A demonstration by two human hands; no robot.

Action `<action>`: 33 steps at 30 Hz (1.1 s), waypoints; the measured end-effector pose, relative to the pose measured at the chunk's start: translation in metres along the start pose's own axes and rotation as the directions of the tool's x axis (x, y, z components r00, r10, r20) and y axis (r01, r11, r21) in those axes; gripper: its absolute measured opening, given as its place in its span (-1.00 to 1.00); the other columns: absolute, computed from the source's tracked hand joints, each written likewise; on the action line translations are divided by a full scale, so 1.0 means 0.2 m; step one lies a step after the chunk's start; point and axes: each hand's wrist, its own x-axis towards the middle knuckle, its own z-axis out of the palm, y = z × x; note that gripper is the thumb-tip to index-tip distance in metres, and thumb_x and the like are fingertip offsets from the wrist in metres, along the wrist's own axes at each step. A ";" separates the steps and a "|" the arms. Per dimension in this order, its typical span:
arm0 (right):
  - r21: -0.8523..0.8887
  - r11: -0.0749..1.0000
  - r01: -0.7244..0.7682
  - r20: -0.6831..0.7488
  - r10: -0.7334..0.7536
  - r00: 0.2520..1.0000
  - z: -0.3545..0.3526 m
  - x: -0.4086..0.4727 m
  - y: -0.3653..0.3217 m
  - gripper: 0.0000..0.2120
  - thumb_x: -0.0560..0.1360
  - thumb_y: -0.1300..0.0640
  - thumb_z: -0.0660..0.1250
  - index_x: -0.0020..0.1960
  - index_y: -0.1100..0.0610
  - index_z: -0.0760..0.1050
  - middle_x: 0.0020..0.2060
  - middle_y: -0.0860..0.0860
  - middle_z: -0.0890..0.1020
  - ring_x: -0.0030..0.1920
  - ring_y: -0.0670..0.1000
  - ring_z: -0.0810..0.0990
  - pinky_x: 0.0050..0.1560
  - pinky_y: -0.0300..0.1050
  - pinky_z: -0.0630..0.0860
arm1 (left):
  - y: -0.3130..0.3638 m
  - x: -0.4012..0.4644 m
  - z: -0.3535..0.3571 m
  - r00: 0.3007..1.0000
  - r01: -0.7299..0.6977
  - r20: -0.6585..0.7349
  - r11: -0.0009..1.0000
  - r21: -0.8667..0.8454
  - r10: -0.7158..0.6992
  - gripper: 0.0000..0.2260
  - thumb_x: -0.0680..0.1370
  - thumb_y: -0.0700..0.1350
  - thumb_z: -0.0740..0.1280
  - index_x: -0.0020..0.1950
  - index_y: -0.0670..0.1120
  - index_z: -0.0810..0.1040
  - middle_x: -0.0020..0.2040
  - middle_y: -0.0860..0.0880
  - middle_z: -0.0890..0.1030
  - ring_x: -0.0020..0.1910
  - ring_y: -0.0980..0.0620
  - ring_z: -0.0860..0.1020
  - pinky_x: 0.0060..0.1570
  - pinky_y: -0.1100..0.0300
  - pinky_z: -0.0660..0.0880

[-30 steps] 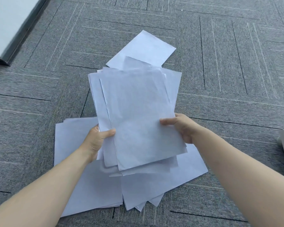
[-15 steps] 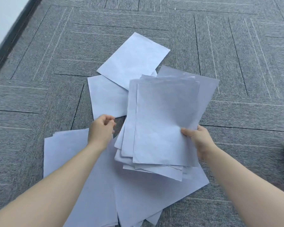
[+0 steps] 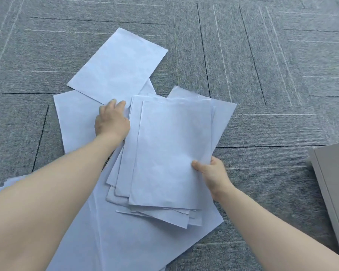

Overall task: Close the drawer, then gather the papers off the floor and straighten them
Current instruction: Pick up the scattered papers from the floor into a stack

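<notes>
My right hand [image 3: 213, 174] grips an uneven stack of white papers [image 3: 172, 149] by its right edge, thumb on top, holding it just above the floor. My left hand [image 3: 112, 122] is off the stack and stretched forward. Its fingertips touch the near edge of a loose white sheet [image 3: 119, 65] lying farthest away on the carpet. Another loose sheet [image 3: 74, 118] lies under and to the left of that hand. More sheets [image 3: 135, 241] are spread on the floor beneath the stack and my forearms. No drawer is identifiable in this view.
Grey carpet tiles [image 3: 272, 75] cover the floor all around the papers. A grey cabinet corner [image 3: 333, 182] juts in at the right edge, close to my right forearm.
My left hand let go of the stack and moved forward to the far sheet. My right hand alone now holds the stack, shifted right. The view moved closer.
</notes>
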 end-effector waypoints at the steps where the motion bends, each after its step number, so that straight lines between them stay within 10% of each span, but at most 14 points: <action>1: 0.000 1.000 0.002 -0.003 -0.002 1.000 0.00 -0.01 0.00 -0.80 0.53 0.37 0.33 0.10 0.18 0.60 0.02 0.09 0.71 -0.01 0.10 0.69 0.11 0.02 0.61 | 0.01 0.03 -0.01 1.000 0.004 0.014 1.000 0.028 -0.004 -0.51 0.56 -0.13 0.17 0.50 0.01 0.27 0.55 -0.02 0.22 0.44 -0.15 0.21 0.25 -0.05 0.35; 7: 0.018 1.000 0.006 -0.064 -0.005 0.998 -0.01 -0.02 0.03 -0.74 0.53 0.35 0.32 0.18 0.21 0.60 0.02 0.07 0.72 0.05 0.10 0.70 0.13 0.02 0.61 | 0.09 0.14 -0.09 1.000 0.004 -0.002 0.977 0.213 -0.004 -0.63 0.56 0.03 0.23 0.32 -0.08 0.44 0.32 -0.14 0.46 0.28 -0.21 0.36 -0.01 -0.02 0.37; 13: 0.046 0.999 0.016 -0.066 -0.013 0.998 -0.02 -0.02 0.03 -0.75 0.52 0.38 0.31 0.15 0.20 0.60 -0.06 0.02 0.72 -0.07 0.02 0.70 -0.07 -0.16 0.64 | 0.07 0.20 -0.08 0.990 -0.102 -0.047 0.901 0.421 0.133 -0.81 0.54 -0.26 0.22 0.14 -0.20 0.48 0.06 -0.23 0.53 0.07 -0.27 0.51 -0.16 -0.01 0.40; 24: 0.106 0.994 0.036 -0.090 -0.027 0.996 0.00 -0.05 -0.01 -0.76 0.54 0.36 0.30 0.15 0.16 0.58 -0.04 -0.01 0.71 -0.08 0.00 0.69 -0.05 -0.16 0.64 | -0.25 -0.09 -0.13 0.964 -0.131 -0.207 0.976 0.173 0.166 -0.89 0.53 -0.21 0.20 -0.10 -0.16 0.51 -0.19 -0.24 0.60 -0.29 -0.23 0.49 -0.29 0.06 0.34; 33: 0.118 0.992 0.046 -0.135 -0.030 0.990 0.00 -0.09 -0.02 -0.78 0.53 0.38 0.31 0.06 0.14 0.61 -0.08 0.02 0.72 -0.09 0.07 0.69 0.04 -0.01 0.61 | -0.50 -0.39 -0.09 0.974 -0.146 -0.138 0.966 0.213 0.178 -0.94 0.40 -0.29 0.30 -0.18 -0.17 0.47 -0.18 -0.17 0.56 -0.15 -0.23 0.54 -0.31 0.02 0.36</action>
